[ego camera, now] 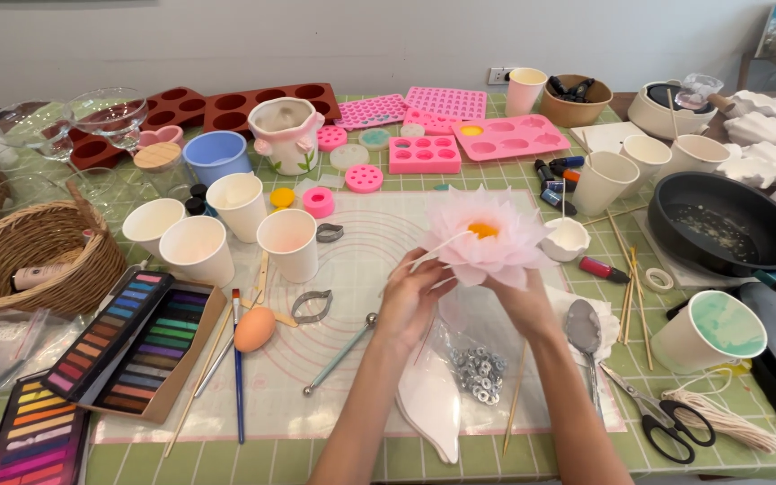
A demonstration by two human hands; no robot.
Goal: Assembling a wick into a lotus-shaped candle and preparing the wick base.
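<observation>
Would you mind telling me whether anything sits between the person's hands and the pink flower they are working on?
Nothing visible does. The left hand touches a petal at the pink flower, and the right hand holds it from underneath.

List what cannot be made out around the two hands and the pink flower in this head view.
- Right hand: fingers hidden behind the pink flower; its grip is unseen.
- Flower underside: covered by petals and both hands.
- Left hand: fingertips pinch a thin white strip; where it attaches is too small to tell.
- White petal shapes: partly hidden by the left forearm.
- Pastel box: cut off by the bottom edge.
</observation>
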